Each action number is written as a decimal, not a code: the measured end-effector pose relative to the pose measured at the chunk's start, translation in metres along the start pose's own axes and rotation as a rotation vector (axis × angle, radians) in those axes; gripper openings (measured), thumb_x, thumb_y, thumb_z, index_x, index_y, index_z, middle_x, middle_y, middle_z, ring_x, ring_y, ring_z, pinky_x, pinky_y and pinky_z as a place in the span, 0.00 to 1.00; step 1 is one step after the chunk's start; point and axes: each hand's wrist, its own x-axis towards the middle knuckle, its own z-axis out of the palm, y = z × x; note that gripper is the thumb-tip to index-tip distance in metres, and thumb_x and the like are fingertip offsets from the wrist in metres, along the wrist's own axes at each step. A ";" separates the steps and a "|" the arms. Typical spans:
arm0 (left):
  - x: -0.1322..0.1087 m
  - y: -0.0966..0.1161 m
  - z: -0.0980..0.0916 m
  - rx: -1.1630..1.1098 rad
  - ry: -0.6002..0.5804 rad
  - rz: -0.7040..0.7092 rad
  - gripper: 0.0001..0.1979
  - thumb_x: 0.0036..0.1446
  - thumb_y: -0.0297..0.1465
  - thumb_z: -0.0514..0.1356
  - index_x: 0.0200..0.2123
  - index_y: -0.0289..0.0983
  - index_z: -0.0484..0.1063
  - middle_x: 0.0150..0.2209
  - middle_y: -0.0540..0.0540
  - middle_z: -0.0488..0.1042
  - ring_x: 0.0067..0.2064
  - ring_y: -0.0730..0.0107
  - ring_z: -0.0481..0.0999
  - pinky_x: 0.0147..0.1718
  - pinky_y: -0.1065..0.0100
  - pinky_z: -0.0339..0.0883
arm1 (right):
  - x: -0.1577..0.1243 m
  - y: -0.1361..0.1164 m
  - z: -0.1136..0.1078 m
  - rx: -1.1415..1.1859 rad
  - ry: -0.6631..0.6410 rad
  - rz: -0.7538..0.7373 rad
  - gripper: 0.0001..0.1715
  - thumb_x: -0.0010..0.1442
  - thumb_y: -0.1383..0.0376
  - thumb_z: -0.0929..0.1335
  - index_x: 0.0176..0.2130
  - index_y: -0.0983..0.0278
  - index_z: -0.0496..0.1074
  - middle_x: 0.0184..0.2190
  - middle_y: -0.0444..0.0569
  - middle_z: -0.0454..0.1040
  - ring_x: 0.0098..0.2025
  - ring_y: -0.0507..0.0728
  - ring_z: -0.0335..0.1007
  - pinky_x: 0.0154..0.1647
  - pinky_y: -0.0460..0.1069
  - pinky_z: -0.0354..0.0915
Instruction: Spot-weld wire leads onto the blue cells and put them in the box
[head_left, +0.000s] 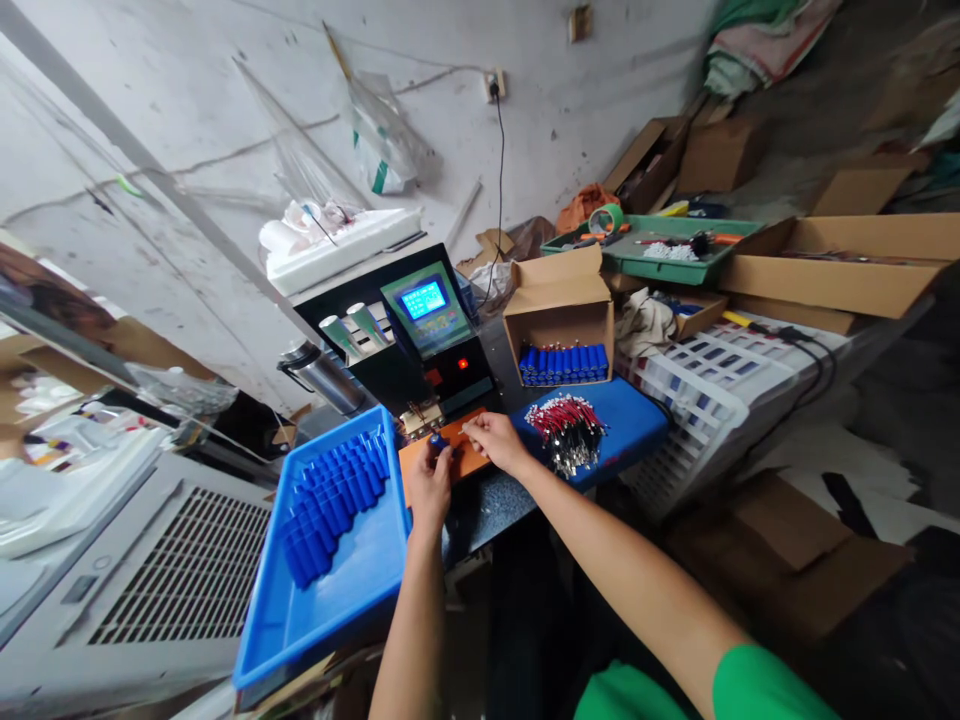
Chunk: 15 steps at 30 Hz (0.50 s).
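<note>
My left hand (431, 484) is closed around a blue cylindrical battery cell (437, 441), one end of which shows above the fingers. Just to its right, my right hand (495, 440) pinches something small and pale at its fingertips, too small to name. Both hands are over an orange board (411, 462) in front of a black machine (469, 385) with a lit blue screen (423, 299). A metal fixture with pins (420, 420) sits at the machine's base. Right of my right hand lies a bundle of red and black wires (566, 425) with white connectors.
Rows of blue cells (337, 500) stand in a blue tray (251, 620) at left. An open cardboard box (559, 295) holds more blue cells behind the wires. A steel flask (322, 375) stands left of the machine. White crates (694, 410) and a green tray (660, 265) are at right.
</note>
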 end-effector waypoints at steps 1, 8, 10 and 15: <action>0.000 -0.002 0.001 -0.016 -0.002 0.002 0.14 0.56 0.38 0.59 0.39 0.35 0.75 0.36 0.44 0.80 0.36 0.66 0.78 0.36 0.67 0.70 | 0.000 0.000 0.001 -0.014 0.004 0.002 0.16 0.50 0.54 0.71 0.26 0.64 0.69 0.15 0.38 0.64 0.16 0.47 0.57 0.17 0.42 0.53; 0.000 -0.015 0.005 -0.017 0.020 -0.004 0.18 0.58 0.40 0.58 0.46 0.36 0.75 0.40 0.43 0.80 0.40 0.63 0.79 0.41 0.64 0.71 | 0.001 -0.008 0.015 -0.109 0.032 -0.019 0.13 0.52 0.59 0.69 0.23 0.64 0.69 0.14 0.40 0.64 0.18 0.48 0.59 0.19 0.43 0.55; -0.001 -0.017 0.005 0.021 0.031 -0.009 0.18 0.58 0.40 0.58 0.47 0.38 0.75 0.39 0.44 0.80 0.40 0.62 0.79 0.41 0.64 0.71 | 0.003 -0.009 0.020 -0.108 0.021 -0.025 0.13 0.52 0.59 0.69 0.22 0.64 0.69 0.15 0.40 0.65 0.18 0.48 0.59 0.19 0.43 0.55; -0.003 -0.020 0.005 0.039 0.042 -0.022 0.17 0.59 0.40 0.59 0.47 0.39 0.75 0.33 0.46 0.79 0.37 0.62 0.79 0.37 0.65 0.70 | 0.012 -0.006 0.027 -0.186 -0.039 -0.052 0.12 0.53 0.59 0.66 0.23 0.63 0.68 0.15 0.40 0.65 0.18 0.49 0.60 0.20 0.43 0.55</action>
